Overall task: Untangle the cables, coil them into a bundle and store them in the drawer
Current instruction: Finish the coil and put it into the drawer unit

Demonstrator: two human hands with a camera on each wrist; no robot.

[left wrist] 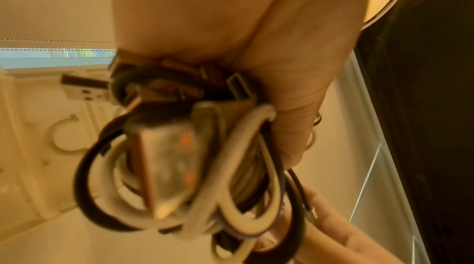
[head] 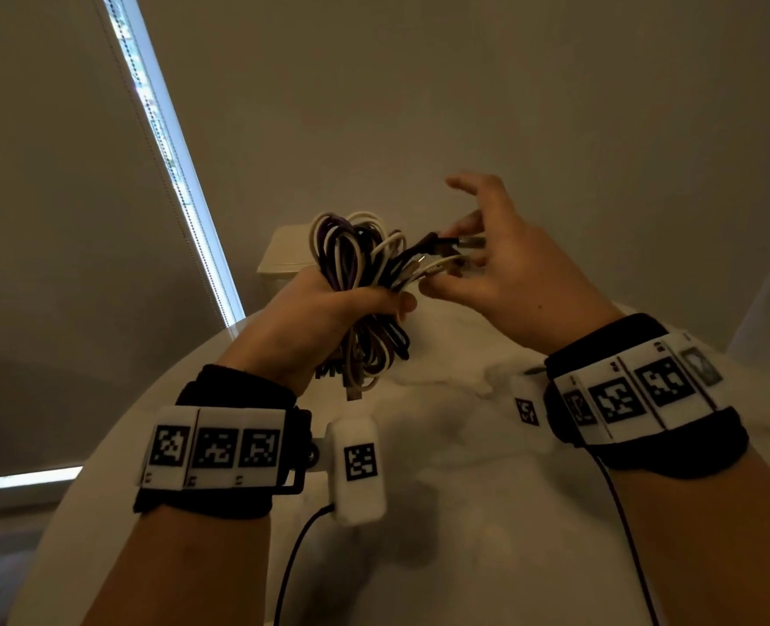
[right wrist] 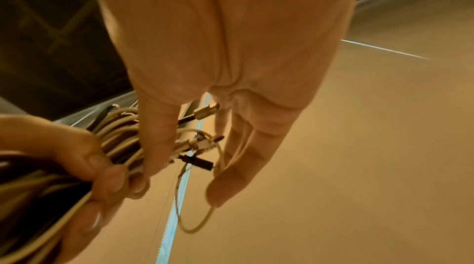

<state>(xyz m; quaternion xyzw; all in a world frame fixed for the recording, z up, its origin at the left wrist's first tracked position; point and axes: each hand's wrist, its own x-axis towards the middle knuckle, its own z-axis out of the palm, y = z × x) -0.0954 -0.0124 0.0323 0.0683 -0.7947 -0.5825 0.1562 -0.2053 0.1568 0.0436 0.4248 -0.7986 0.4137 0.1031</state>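
Note:
My left hand [head: 328, 305] grips a coiled bundle of white, purple and black cables [head: 356, 264] around its middle, held up above the white table [head: 464, 490]. Loops stick out above the fist and hang below it. Several plug ends [head: 437, 257] poke out to the right, and my right hand [head: 450, 264] pinches them between thumb and fingers, index finger raised. The left wrist view shows the bundle [left wrist: 231, 187] close up with a blurred USB plug [left wrist: 166, 167]. In the right wrist view the plugs [right wrist: 200, 142] lie between my thumb [right wrist: 159, 136] and fingers.
A white box-like unit [head: 283, 250] stands behind the bundle at the table's far edge. A blind with a bright strip of window [head: 166, 142] covers the left. Plain wall fills the background.

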